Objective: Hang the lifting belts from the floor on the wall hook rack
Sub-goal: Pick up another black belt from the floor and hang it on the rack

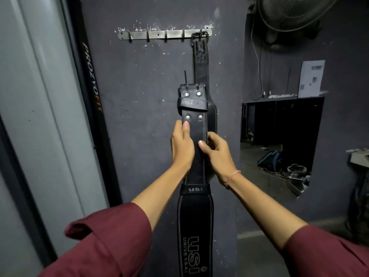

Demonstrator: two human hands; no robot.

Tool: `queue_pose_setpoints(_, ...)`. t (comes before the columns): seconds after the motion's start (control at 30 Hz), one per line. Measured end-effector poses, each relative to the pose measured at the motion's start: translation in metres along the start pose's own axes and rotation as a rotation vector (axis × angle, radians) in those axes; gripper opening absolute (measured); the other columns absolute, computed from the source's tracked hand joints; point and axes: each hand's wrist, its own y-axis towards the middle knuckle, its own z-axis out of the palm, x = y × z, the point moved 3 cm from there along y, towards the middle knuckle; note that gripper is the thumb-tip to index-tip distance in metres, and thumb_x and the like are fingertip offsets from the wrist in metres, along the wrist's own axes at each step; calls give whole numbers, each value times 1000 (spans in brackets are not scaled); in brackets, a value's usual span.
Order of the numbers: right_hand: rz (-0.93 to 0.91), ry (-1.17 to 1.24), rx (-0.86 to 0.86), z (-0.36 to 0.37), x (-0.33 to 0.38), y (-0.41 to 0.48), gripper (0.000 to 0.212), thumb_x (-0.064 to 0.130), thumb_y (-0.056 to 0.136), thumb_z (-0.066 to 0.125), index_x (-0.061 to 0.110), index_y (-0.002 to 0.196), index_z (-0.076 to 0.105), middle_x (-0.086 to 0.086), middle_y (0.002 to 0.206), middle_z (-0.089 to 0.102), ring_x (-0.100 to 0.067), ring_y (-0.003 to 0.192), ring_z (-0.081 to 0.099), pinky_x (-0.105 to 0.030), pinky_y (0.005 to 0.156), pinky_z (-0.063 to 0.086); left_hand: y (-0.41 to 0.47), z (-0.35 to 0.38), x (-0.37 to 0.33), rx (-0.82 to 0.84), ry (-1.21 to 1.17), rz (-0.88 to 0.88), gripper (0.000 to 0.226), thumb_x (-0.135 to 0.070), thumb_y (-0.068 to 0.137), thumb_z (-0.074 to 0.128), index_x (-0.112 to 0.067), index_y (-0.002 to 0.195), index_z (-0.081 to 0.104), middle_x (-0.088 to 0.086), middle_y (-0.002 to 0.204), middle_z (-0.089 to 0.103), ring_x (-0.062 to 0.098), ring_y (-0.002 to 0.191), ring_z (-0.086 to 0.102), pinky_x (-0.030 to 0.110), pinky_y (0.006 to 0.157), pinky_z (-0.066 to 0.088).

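Both hands, left hand (182,145) and right hand (218,154), grip the black white-stitched leather lifting belt (196,134) buckle-up, below the steel wall hook rack (159,35). Lift higher, slipping the buckle (192,87) over a free hook (183,36) beside the hung worn black leather belt (200,62).
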Motion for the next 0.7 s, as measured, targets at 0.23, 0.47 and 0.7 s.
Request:
queue_pose_setpoints(0.23, -23, 36, -171, 3, 16, 31, 10, 2, 92, 58, 2, 83, 62, -8, 78, 64, -14, 77, 56, -36, 73, 50, 6, -3, -5, 194, 62, 80, 23, -30, 108, 35, -13, 92, 38, -4, 75, 43, 4, 67, 40, 23, 64, 36)
queue_pose_setpoints(0.47, 1, 85, -338, 2, 20, 72, 11, 5, 90, 59, 4, 83, 67, 0, 81, 65, -10, 79, 56, -31, 76, 48, -43, -11, 52, 304, 134, 38, 36, -41, 102, 49, -5, 99, 49, 11, 82, 58, 12, 74, 55, 36, 74, 49)
queue_pose_setpoints(0.7, 11, -102, -19, 10, -3, 48, 23, 26, 103, 45, 26, 120, 60, 11, 113, 69, -9, 110, 64, -35, 102, 49, -37, -4, 54, 188, 54, -32, 34, -35, 102, 52, -6, 120, 57, 6, 118, 66, 7, 109, 59, 23, 97, 45)
